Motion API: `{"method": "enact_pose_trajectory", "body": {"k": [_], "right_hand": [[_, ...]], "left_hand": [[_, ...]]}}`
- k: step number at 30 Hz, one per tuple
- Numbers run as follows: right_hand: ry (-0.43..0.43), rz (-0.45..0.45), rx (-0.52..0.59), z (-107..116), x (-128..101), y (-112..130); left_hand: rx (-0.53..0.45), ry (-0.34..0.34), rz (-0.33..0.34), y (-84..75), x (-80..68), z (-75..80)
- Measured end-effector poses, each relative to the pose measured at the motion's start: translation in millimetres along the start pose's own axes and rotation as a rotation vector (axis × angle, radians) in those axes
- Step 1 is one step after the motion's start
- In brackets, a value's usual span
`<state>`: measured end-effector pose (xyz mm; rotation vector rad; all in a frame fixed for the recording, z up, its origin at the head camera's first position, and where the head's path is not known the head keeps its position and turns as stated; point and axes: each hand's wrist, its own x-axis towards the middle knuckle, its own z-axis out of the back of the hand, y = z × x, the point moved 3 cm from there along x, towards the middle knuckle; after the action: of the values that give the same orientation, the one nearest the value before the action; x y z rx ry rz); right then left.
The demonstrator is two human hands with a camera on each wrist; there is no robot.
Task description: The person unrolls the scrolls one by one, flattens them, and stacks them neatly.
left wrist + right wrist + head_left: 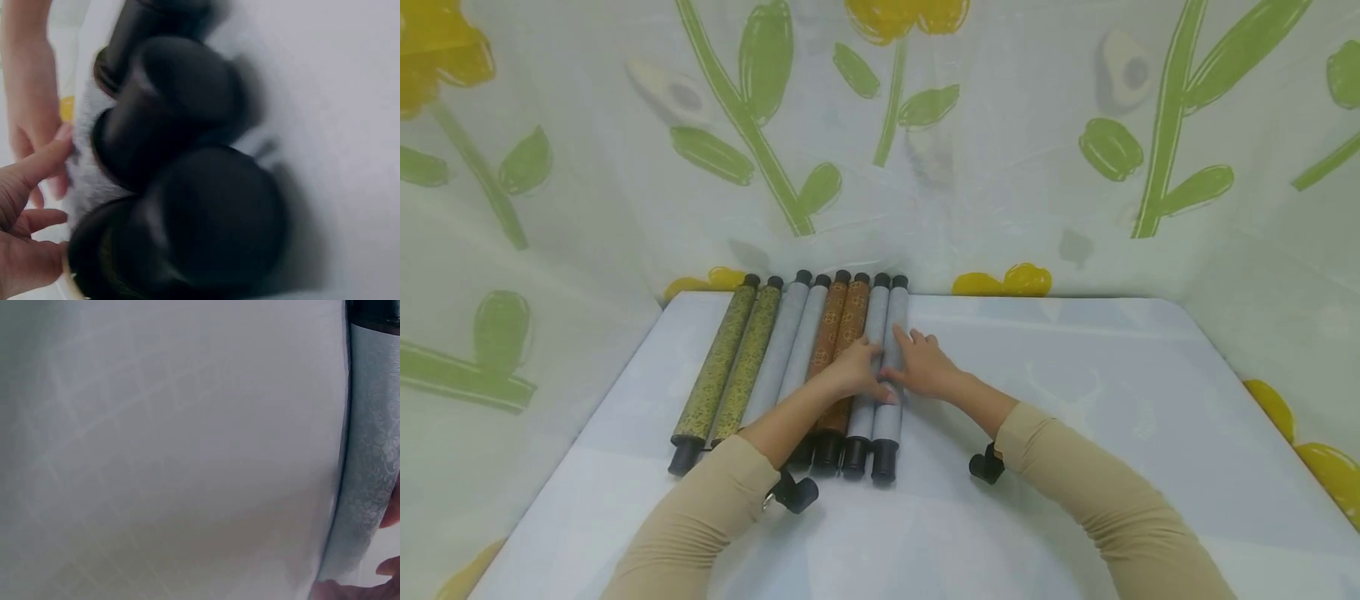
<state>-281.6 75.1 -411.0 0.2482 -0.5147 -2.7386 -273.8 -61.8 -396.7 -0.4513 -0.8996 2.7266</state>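
- Eight rolls lie side by side on the white table (1075,400), running from about 6 o'clock to 12 o'clock, each with black end caps (883,460).
- From 9 o'clock across: two green patterned rolls (722,367), two grey rolls (790,350), two brown patterned rolls (838,325), then the grey pair that the hands work on.
- The left hand (853,371) lies over the inner grey roll (876,321) of that pair; its fingers curve over it, thumb toward the right hand.
- The right hand (925,367) rests on the outermost grey roll (897,329), the one at the 3 o'clock edge of the row, fingers fairly straight and spread over its top.
- The two hands touch near the middle of the rolls.
- In the left wrist view, blurred black caps (206,237) fill the frame, with fingertips (44,162) just beside them.
- The right wrist view shows the embossed grey roll along its 3 o'clock edge.
- A flowered cloth (880,125) walls the table at 9, 12 and 3 o'clock.
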Motion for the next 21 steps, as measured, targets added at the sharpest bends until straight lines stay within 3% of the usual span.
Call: {"method": "enact_pose_trajectory", "body": {"k": [7,14,21], "right_hand": [[0.009,0.038,0.161,-3,4,-1],[0.025,-0.019,0.351,-4,8,0],[0.022,-0.087,0.445,-2,8,-2]], "left_hand": [[-0.093,0.032,-0.008,3.3,4.5,-3.3],[-0.214,0.146,0.041,6.7,10.7,7.7],[-0.171,0.172,0.040,6.3,15.5,9.4]]}}
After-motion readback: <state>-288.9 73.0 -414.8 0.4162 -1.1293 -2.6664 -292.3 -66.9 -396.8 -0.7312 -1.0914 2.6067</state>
